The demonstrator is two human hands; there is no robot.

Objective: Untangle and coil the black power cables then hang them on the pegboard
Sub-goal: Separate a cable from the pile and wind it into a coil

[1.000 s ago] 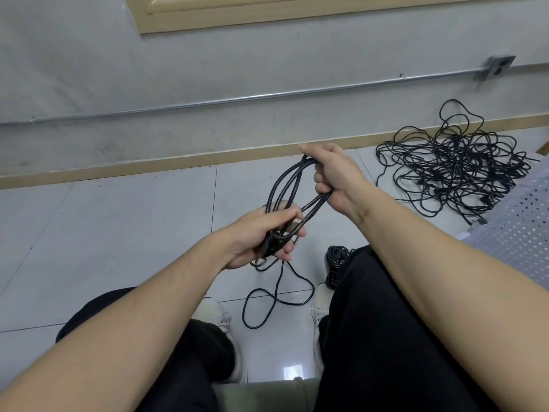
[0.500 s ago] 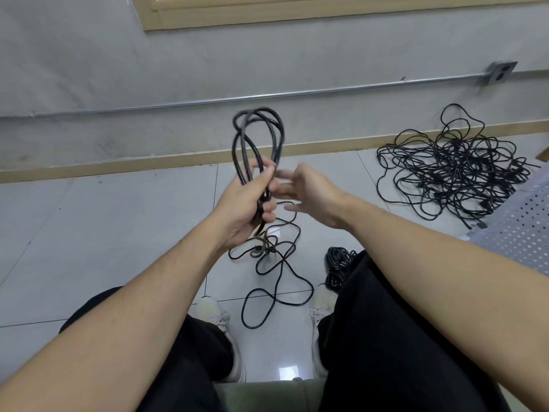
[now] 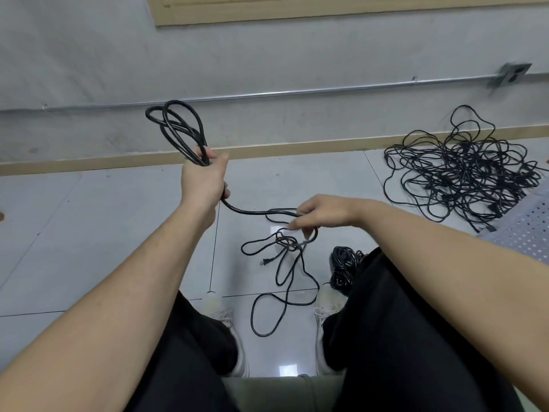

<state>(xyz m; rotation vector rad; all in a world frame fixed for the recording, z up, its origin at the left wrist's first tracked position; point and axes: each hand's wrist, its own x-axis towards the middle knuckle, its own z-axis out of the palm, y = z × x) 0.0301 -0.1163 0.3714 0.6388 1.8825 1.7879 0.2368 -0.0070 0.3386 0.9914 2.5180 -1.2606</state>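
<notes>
My left hand (image 3: 205,179) gripped the cable's coil (image 3: 178,129), its loops rising above my fingers. My right hand (image 3: 320,214) pinched the trailing cable (image 3: 258,212); its slack dropped to open floor (image 3: 89,233) beneath. The tangled pile (image 3: 463,171) lay well right.

Left hand (image 3: 205,179) swung coil (image 3: 178,126) leftward, right hand (image 3: 322,214) dropped onto trailing cable (image 3: 252,211)

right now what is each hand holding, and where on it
The left hand grips the coiled loops of a black power cable at their lower end. The right hand pinches the same cable's loose run further along, above the floor.
</notes>
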